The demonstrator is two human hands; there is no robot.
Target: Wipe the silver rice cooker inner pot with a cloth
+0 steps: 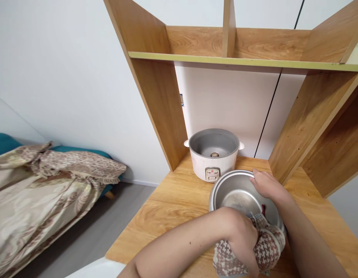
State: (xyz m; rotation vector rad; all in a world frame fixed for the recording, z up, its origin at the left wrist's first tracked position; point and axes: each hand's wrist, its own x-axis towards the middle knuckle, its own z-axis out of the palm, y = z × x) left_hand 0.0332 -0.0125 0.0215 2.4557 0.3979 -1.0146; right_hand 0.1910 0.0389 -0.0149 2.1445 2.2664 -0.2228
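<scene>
On the light wooden desk (179, 193), my right hand (268, 185) grips the round silver metal inner pot (233, 191) by its far rim, fingers curled, steadying it. My left hand (242, 239), fingers closed, presses a houndstooth-patterned cloth (268, 247) into the near rim. Behind stands the white rice cooker body (213, 154), open.

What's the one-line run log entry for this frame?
left hand: grips patterned cloth at metal pot | right hand: holds pot rim | rice cooker: open, behind pot | wooden desk
</scene>
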